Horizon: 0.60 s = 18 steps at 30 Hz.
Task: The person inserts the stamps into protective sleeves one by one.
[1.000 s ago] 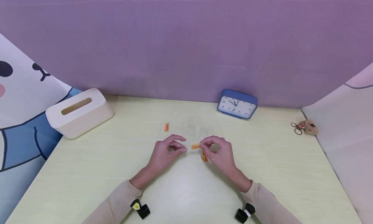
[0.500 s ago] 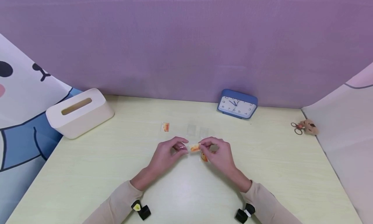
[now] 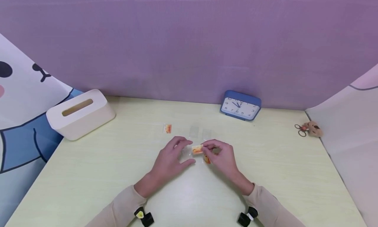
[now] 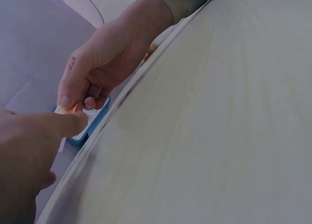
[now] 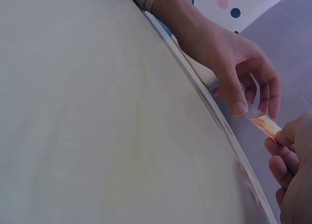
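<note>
My right hand (image 3: 220, 154) pinches a small orange-and-white printed piece (image 3: 197, 150) at its right end, between thumb and fingertips. Clear plastic film (image 5: 252, 112) extends from the piece's other end toward my left hand (image 3: 169, 156). The left thumb and fingers are spread apart on either side of that film. Under the right fingertips, another orange printed piece (image 3: 207, 159) lies on the table, partly hidden. A third, orange and in a clear wrapper (image 3: 167, 128), lies farther back on the left. Faint clear plastic squares (image 3: 194, 132) rest just beyond the hands.
A white tissue box (image 3: 81, 115) stands at the table's left back. The blue clock (image 3: 240, 105) leans near the purple backdrop (image 3: 189, 50). Toward the right edge lie small scissors (image 3: 302, 130) beside a brown plush head (image 3: 314, 129).
The left hand came in to the film, its fingertips close together, and its thumb and fingers have now parted. The printed piece turned its face more upward in the right hand.
</note>
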{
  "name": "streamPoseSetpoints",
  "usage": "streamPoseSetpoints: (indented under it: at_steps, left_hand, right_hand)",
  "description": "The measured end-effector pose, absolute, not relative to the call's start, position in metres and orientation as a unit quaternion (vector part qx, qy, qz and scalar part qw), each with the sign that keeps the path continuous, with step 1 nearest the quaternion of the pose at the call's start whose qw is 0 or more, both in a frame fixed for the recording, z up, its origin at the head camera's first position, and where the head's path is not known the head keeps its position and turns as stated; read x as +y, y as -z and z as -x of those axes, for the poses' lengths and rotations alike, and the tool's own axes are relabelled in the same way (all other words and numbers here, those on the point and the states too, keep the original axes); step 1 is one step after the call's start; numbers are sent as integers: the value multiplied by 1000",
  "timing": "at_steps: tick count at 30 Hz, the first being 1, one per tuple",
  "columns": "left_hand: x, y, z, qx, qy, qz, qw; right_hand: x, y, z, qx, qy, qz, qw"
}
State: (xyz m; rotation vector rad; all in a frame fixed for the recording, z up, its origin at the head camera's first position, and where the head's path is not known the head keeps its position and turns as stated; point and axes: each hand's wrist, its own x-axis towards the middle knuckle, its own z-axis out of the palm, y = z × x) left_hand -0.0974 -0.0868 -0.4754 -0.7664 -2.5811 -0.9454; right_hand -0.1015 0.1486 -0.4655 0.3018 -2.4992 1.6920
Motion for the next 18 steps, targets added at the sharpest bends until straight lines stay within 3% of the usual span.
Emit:
streamPoseSetpoints:
  at_steps: [5,18]
  left_hand:
    - [-84,476,95,-895,299,271,191]
    - [-83,478,96,-886,278,285,237]
  right_hand:
    - [148,466,101,-822,-558,-96,56]
    - [146,466,98,-822,-559,-97,50]
